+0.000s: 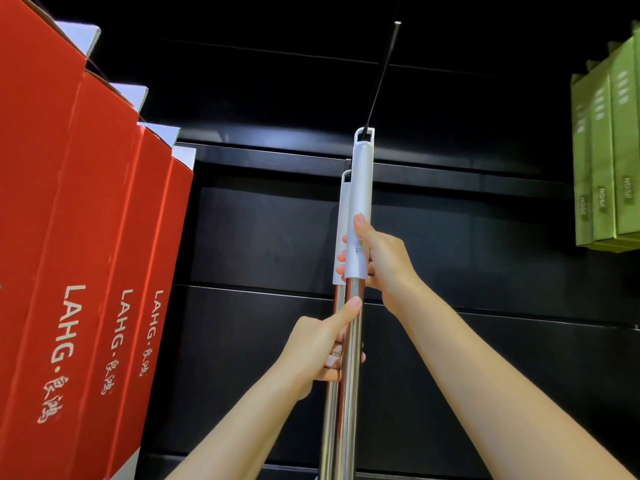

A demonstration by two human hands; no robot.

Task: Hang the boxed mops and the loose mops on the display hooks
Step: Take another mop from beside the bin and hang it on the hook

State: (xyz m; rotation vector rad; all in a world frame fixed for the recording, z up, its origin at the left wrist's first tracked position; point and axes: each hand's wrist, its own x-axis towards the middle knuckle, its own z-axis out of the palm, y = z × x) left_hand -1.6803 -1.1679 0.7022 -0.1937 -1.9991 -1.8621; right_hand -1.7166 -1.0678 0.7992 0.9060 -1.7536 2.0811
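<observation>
Black slatted display wall (450,237) across the whole background, dark and glossy, with horizontal grooves.

Nearest, two bare forearms rising from the bottom edge. Left hand (322,344) wrapped round the polished steel shaft of the front mop (353,358), thumb laid up along the metal, fingers curled behind it; a ring just visible on one finger. Right hand (377,258) higher up, gripping the pale grey plastic handle sleeve where it meets the steel, thumb pointing up the sleeve, fingertips showing round its left side.

Front mop itself: long shiny tube, upright and tilted slightly, capped by a smooth grey-white grip with a small printed label under the right hand and a rectangular hanging loop at the very top. Loop threaded onto the black display hook (381,74), a thin rod running out from the wall toward the camera, its pale tip up near the top edge.

Just behind and left, touching or nearly so, a second mop (341,209) of the same make, same grey sleeve and steel shaft, its loop lower and farther back on the same hook.

Off to the left, red boxes (69,237) in an overlapping row, printed LAHG with white characters, white flaps at the tops. Far right, green boxes (606,150) hanging side by side, well apart from the mops.
</observation>
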